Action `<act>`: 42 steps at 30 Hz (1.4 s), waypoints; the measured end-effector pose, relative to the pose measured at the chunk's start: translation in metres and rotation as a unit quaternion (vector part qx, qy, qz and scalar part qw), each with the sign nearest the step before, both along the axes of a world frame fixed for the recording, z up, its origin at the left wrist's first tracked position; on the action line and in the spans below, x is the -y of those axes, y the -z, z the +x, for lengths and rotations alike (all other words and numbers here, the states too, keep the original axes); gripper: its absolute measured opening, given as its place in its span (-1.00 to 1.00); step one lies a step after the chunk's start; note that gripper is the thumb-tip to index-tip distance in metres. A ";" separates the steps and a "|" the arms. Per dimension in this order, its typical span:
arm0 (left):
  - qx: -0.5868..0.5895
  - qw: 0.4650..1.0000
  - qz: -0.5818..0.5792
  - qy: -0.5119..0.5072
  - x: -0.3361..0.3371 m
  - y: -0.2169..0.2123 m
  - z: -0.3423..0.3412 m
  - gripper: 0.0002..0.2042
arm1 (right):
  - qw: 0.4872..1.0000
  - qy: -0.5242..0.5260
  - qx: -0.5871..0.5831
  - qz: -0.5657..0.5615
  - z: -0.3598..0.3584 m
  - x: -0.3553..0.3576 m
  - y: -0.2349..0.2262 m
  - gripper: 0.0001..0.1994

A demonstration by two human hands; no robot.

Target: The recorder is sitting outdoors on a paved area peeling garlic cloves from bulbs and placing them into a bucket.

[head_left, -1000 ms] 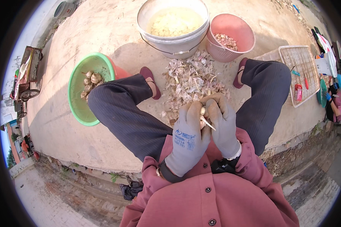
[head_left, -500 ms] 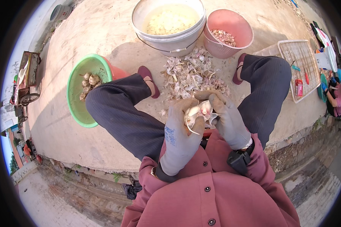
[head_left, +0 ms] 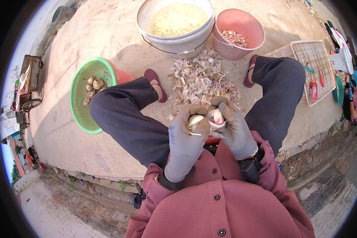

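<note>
Closely, the left hand [head_left: 188, 133] and right hand [head_left: 238, 131] each pinch garlic [head_left: 217, 118] near loose skins [head_left: 200, 77].

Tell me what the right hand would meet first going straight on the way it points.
Probably the pile of garlic skins, ahead of the right hand; depth is unclear, so the hand might pass above it.

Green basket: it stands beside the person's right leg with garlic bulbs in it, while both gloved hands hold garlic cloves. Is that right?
Not quite: the side is wrong. The head view shows the green basket beside the person's left leg. The garlic bulbs are in it, and the left hand and right hand hold garlic cloves.
</note>
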State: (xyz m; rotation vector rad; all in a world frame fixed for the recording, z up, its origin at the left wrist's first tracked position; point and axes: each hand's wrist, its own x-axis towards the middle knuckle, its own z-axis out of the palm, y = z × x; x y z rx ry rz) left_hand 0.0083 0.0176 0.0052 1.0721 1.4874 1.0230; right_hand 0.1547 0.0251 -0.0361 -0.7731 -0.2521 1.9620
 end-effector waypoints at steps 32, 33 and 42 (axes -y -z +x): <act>0.080 0.991 -0.108 -0.021 0.003 0.001 -0.002 -0.85 | 0.927 -0.067 0.356 0.094 -0.001 -0.003 -0.031 -0.74; 0.095 0.990 -0.105 -0.014 0.002 0.002 -0.003 -0.85 | 0.919 -0.058 0.374 0.108 -0.001 -0.003 -0.029 -0.74; 0.144 0.975 -0.166 -0.033 -0.004 -0.003 -0.003 -0.84 | 0.782 -0.088 0.559 0.263 0.006 -0.016 -0.013 -0.72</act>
